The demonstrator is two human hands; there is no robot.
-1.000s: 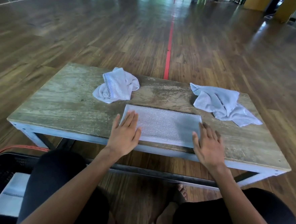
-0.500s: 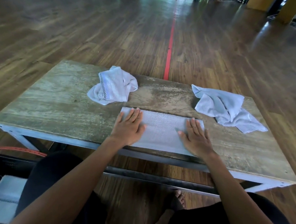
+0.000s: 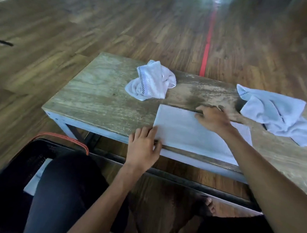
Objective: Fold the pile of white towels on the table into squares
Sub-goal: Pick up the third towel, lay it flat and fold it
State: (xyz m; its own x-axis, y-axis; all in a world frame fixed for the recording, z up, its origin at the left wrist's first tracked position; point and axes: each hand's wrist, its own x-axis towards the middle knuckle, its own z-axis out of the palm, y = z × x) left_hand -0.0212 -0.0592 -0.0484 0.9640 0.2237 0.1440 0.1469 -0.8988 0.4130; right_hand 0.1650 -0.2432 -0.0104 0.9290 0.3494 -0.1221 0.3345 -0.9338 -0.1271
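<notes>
1. The folded towel (image 3: 187, 135) lies flat on the wooden table (image 3: 99, 101) at its near edge — a rectangle whose long axis runs along that edge, from the left hand toward the right forearm.
2. The left hand (image 3: 143, 148) rests at the towel's near left corner, fingers spread flat and open, their tips just on the cloth; it grips nothing.
3. The right hand (image 3: 212, 118) lies palm down on the towel's far edge, fingers extended and pointing left; whether they pinch the edge I cannot tell.
4. Beyond the left fingertips sits a crumpled towel (image 3: 151, 81) with a lace border, well apart from the folded one.
5. To the right of the right hand's knuckles a second loose towel (image 3: 276, 114) sprawls — near, not touching.
</notes>
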